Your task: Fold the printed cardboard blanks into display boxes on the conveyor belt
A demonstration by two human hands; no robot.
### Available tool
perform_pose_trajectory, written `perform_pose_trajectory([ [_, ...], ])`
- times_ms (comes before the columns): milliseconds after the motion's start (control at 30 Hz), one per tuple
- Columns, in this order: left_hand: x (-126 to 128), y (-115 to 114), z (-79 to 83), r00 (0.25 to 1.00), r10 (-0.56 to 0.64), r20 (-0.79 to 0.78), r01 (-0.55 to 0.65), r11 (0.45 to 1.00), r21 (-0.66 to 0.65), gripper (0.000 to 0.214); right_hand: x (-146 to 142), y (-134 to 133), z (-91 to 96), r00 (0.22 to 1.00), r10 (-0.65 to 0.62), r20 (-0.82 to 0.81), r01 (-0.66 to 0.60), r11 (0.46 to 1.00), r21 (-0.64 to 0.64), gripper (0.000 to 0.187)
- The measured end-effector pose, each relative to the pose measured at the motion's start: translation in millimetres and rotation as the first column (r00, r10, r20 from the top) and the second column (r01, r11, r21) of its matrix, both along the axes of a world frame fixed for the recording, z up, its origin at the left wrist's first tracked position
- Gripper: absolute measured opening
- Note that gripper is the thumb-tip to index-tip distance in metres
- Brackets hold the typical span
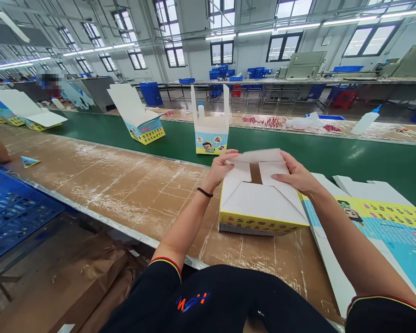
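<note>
I am judging that the flaps could be springing open or creasing crooked if either grip is slipping, as my left hand (222,169) is pinching the far flap of the carton (260,206) sitting on the worktop (125,185) while my right hand (294,175) is pressing it flat-fingered, both forearms reaching forward.

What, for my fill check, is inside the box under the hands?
Through the gap between the flaps, only brown shows in the box. The white flaps cover the rest, hiding any contents.
</note>
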State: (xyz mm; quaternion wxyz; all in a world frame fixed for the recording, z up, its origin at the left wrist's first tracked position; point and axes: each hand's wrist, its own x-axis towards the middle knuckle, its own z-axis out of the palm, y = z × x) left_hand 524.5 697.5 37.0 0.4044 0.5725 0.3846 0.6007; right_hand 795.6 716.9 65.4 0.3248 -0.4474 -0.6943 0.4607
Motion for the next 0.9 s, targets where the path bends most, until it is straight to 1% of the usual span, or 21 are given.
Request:
perform_pose_trajectory([
  [33,-1.0,-1.6,-0.2,0.997,0.025,-0.067,-0.019,0.997,0.076,0.028,-1.8,-1.2,-1.6,0.999,-0.024,0.038,0.022,0.998,0.062,0.088],
  [67,-1.9,-3.7,0.8,0.989,0.04,-0.145,-0.021,0.992,0.127,0.024,-2.5,-2.3,-3.0,0.996,-0.057,0.067,0.049,0.992,0.116,0.065],
  [100,-2.6,-6.4,3.3,0.973,0.04,-0.229,-0.006,0.989,0.148,0.023,-2.5,-3.2,-4.0,0.993,-0.089,0.082,0.075,0.985,0.157,0.051],
  [133,-2.9,-9.3,7.1,0.95,0.031,-0.312,0.014,0.99,0.142,0.022,-1.8,-3.8,-4.6,0.99,-0.107,0.096,0.089,0.98,0.178,0.046],
  [167,-3.0,-12.2,11.9,0.92,0.014,-0.391,0.035,0.992,0.118,0.019,-0.7,-4.2,-4.5,0.987,-0.105,0.122,0.082,0.979,0.186,0.048],
  [233,-1.5,-16.7,23.4,0.837,-0.044,-0.545,0.081,0.996,0.044,0.014,1.4,-4.2,-2.1,0.97,-0.063,0.234,0.016,0.98,0.198,0.053],
  [267,0.2,-18.0,29.0,0.785,-0.067,-0.616,0.093,0.996,0.01,0.021,1.9,-3.9,0.2,0.948,-0.044,0.314,-0.025,0.977,0.211,0.059],
  [300,2.5,-18.5,33.9,0.724,-0.083,-0.684,0.097,0.995,-0.018,0.034,1.9,-3.4,3.2,0.916,-0.031,0.401,-0.065,0.973,0.223,0.07],
  [333,5.4,-18.4,37.7,0.656,-0.094,-0.749,0.092,0.995,-0.044,0.052,1.2,-3.0,6.5,0.874,-0.022,0.486,-0.103,0.968,0.228,0.083],
  [367,8.8,-17.8,40.1,0.584,-0.101,-0.805,0.08,0.995,-0.067,0.071,-0.2,-2.6,10.1,0.827,-0.019,0.561,-0.13,0.966,0.224,0.092],
  [400,12.4,-16.9,41.2,0.514,-0.105,-0.851,0.059,0.994,-0.087,0.089,-1.9,-2.4,13.5,0.781,-0.019,0.624,-0.145,0.967,0.211,0.095],
  [433,16.0,-15.9,41.1,0.456,-0.104,-0.884,0.035,0.994,-0.099,0.102,-3.9,-2.5,16.7,0.735,-0.022,0.678,-0.15,0.97,0.194,0.094],
  [467,19.1,-15.0,40.2,0.41,-0.103,-0.906,0.019,0.994,-0.104,0.109,-6.0,-2.9,19.4,0.694,-0.027,0.72,-0.149,0.972,0.18,0.092],
  [500,21.6,-14.2,39.0,0.383,-0.098,-0.919,0.012,0.995,-0.101,0.112,-7.7,-3.5,21.5,0.662,-0.036,0.749,-0.141,0.975,0.172,0.091],
  [533,23.2,-13.7,37.9,0.376,-0.09,-0.922,0.012,0.996,-0.092,0.114,-9.2,-4.4,23.0,0.64,-0.044,0.767,-0.135,0.976,0.169,0.09],
  [600,24.3,-13.2,37.2,0.405,-0.084,-0.91,0.028,0.996,-0.079,0.113,-11.0,-6.8,24.6,0.617,-0.05,0.785,-0.135,0.977,0.168,0.091],
  [700,22.7,-13.1,40.3,0.479,-0.104,-0.871,0.044,0.995,-0.094,0.104,-13.9,-10.3,25.5,0.598,-0.043,0.801,-0.161,0.972,0.172,0.094],
  [800,21.0,-11.9,43.1,0.498,-0.093,-0.862,0.01,0.995,-0.101,0.094,-19.5,-10.0,26.0,0.579,-0.061,0.813,-0.162,0.969,0.188,0.1],
  [833,20.1,-11.0,42.9,0.492,-0.082,-0.867,-0.001,0.995,-0.095,0.091,-21.2,-8.4,25.0,0.603,-0.075,0.794,-0.146,0.968,0.202,0.101],
  [867,18.5,-10.2,42.0,0.489,-0.071,-0.869,-0.008,0.996,-0.085,0.088,-22.0,-6.2,22.7,0.66,-0.088,0.746,-0.116,0.969,0.217,0.102],
  [900,16.0,-9.5,40.5,0.496,-0.058,-0.866,-0.01,0.997,-0.073,0.085,-21.6,-3.8,18.6,0.746,-0.1,0.658,-0.066,0.973,0.223,0.1],
])
